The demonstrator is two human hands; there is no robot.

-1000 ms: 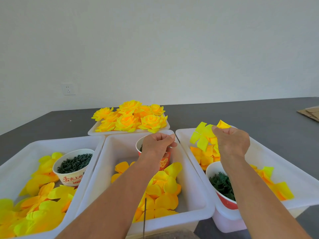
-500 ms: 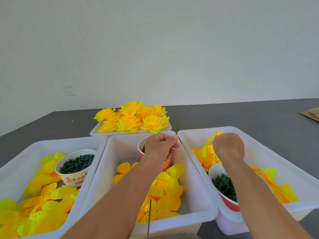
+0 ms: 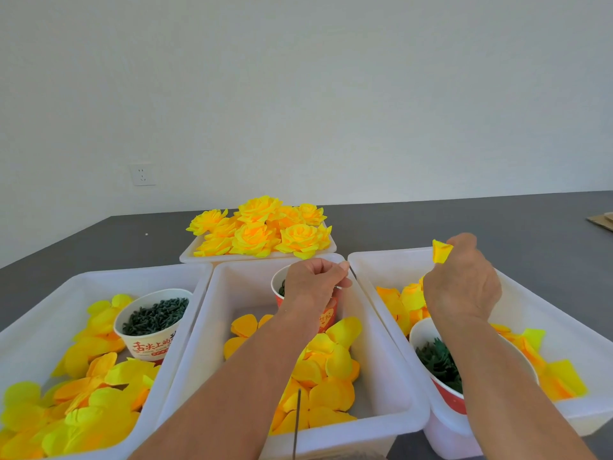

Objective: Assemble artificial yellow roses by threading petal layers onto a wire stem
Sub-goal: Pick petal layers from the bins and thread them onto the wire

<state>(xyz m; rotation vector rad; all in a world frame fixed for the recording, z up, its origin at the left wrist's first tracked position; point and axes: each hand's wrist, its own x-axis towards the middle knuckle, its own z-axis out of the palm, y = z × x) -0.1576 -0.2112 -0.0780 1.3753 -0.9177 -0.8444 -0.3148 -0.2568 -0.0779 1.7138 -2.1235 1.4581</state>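
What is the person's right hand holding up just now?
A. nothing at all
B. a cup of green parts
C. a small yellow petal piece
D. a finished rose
C: the right hand pinches a small yellow petal piece above the right-hand white bin, while the finished roses lie untouched in the far tray.
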